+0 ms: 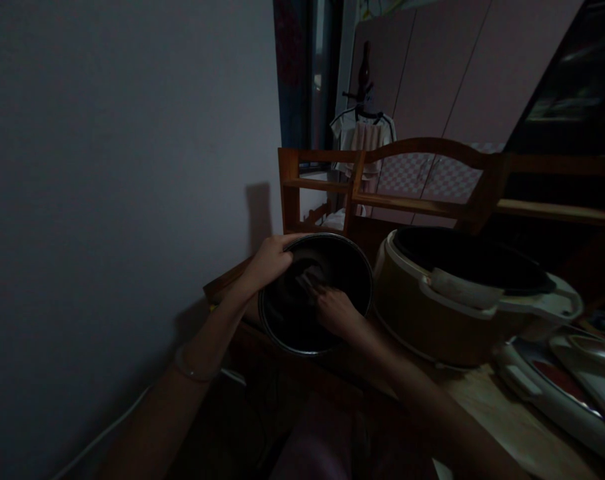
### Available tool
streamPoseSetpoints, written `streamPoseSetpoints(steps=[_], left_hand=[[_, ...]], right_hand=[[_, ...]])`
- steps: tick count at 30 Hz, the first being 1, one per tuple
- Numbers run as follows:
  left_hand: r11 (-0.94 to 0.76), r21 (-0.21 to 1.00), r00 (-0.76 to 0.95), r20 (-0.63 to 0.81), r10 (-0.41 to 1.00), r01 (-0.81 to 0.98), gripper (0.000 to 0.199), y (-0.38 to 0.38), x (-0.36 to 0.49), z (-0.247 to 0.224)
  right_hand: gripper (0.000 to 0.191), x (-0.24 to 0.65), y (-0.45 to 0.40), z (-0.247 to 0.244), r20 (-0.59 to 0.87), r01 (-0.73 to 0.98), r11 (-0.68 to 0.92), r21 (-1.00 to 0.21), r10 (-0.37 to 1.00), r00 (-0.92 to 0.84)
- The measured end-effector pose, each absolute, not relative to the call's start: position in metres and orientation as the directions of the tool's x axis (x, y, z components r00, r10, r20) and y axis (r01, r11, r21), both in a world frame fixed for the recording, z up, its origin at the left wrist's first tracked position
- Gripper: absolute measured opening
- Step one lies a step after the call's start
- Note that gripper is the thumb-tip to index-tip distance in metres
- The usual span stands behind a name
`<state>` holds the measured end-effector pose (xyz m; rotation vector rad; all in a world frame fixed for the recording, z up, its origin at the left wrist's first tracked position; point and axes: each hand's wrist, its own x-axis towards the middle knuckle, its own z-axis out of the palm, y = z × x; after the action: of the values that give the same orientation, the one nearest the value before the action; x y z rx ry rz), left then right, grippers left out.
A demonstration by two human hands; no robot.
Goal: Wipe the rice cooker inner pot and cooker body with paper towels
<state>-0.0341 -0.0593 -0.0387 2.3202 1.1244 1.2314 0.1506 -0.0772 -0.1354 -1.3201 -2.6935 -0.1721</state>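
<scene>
A dark, round inner pot [352,283] with a shiny rim is tilted so that its opening faces me. My left hand [272,265] is closed on the pot's upper left rim, thumb on the inner side. Inside the pot is my right hand [337,309], fingers curled near its inner wall. A pale, blurred shape shows at those fingertips, too dim to name. To the right stands a wide rice cooker body [422,313] with a light rim, a front latch and a dark interior.
The cooker's lid [537,380] lies on a pale tabletop [502,413] at the lower right. A wooden shelf frame [422,150] rises behind. On the left is a plain wall [132,167], with a white cable [107,430] below. Clothes [367,137] hang before pink cabinets [432,80].
</scene>
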Motion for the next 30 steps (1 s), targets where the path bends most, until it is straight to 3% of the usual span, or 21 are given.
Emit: streamPoseSetpoints(steps=[10, 15, 18, 20, 21, 23, 30], left_hand=[[-0.658, 0.540, 0.340, 0.575, 0.744, 0.525, 0.072, -0.054, -0.037, -0.041], [-0.656, 0.560, 0.330, 0.578, 0.747, 0.505, 0.071, -0.053, -0.038, -0.042], [-0.666, 0.557, 0.343, 0.578, 0.740, 0.496, 0.069, -0.056, -0.036, -0.041], [-0.668, 0.561, 0.346, 0.578, 0.739, 0.489, 0.068, -0.057, -0.034, -0.040], [-0.670, 0.564, 0.347, 0.579, 0.738, 0.483, 0.068, -0.057, -0.033, -0.039], [-0.674, 0.564, 0.352, 0.580, 0.734, 0.476, 0.068, -0.058, -0.031, -0.038], [-0.677, 0.561, 0.351, 0.584, 0.732, 0.476, 0.065, -0.057, -0.030, -0.038]], right_hand=[[0.047, 0.152, -0.082, -0.155, 0.134, 0.785, 0.598, -0.163, 0.802, -0.582], [0.051, 0.161, -0.079, -0.147, 0.235, 0.751, 0.568, -0.335, 0.823, -0.518], [0.055, 0.161, -0.073, -0.140, 0.298, 0.562, 0.502, -0.657, 0.858, -0.418], [0.057, 0.160, -0.070, -0.138, 0.271, 0.267, 0.378, -0.886, 0.892, -0.362], [0.057, 0.160, -0.069, -0.138, 0.248, 0.140, 0.313, -0.939, 0.902, -0.353], [0.054, 0.161, -0.069, -0.138, 0.224, 0.034, 0.251, -0.967, 0.909, -0.351], [0.057, 0.169, -0.081, -0.147, 0.209, 0.030, 0.231, -0.973, 0.922, -0.327]])
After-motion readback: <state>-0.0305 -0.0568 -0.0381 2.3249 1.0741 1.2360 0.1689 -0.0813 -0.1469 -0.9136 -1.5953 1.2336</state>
